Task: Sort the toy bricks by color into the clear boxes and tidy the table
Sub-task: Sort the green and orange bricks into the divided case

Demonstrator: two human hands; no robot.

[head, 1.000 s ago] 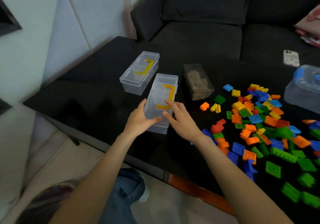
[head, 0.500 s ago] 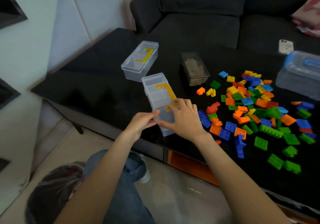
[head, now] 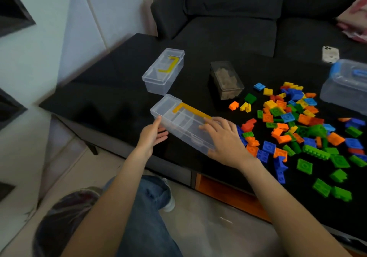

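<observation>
A long clear box (head: 178,118) with a yellow handle on its lid lies slantwise near the front edge of the black table (head: 111,95). My left hand (head: 152,135) touches its left end, thumb on the corner and fingers straight along the near wall. My right hand (head: 225,140) holds its right end, fingers spread over the lid and thumb on the near side. A second clear box (head: 163,72) of the same kind stands shut behind it. A loose pile of toy bricks (head: 297,121) in blue, green, orange, yellow and red covers the table's right half.
A dark see-through box (head: 226,82) stands between the clear boxes and the pile. A larger box with a blue handle (head: 346,89) sits at the right edge, a phone (head: 330,54) behind it. A dark sofa (head: 228,24) runs along the far side.
Both hands have turned the near clear box from pointing away from me to lying slantwise across the front edge. The camera has tilted down and to the left.
</observation>
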